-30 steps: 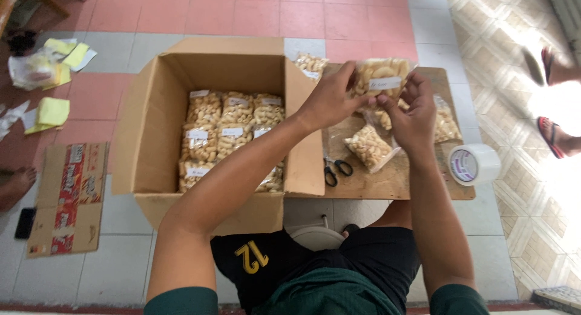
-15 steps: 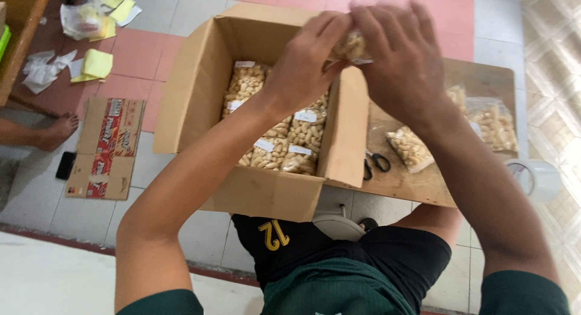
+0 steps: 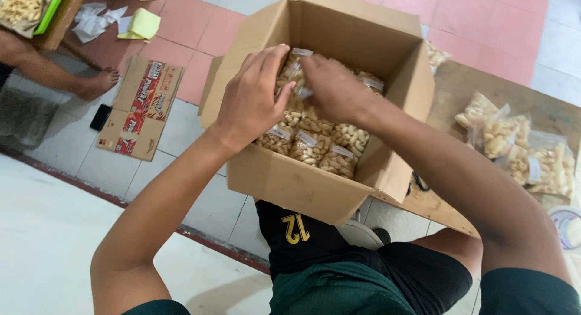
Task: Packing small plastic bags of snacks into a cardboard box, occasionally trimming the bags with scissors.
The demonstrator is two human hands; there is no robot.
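tiled floor (image 3: 151, 151) | cardboard box (image 3: 290, 182): snack packets (image 3: 315, 147) | both hands (image 3: 251, 100) inside

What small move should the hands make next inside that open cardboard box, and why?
Probably press the clear snack bag down and let go: both the left hand and right hand hold it above the packed rows inside the brown cardboard box.

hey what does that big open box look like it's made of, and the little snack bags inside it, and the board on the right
The box looks like plain brown corrugated cardboard, matte, with folded flaps. The snack bags seem to be thin clear plastic film: glossy, the pale snacks show through, each with a white paper-like label. The board looks like bare wood or plywood, dull brown and worn; which of the two I cannot tell.
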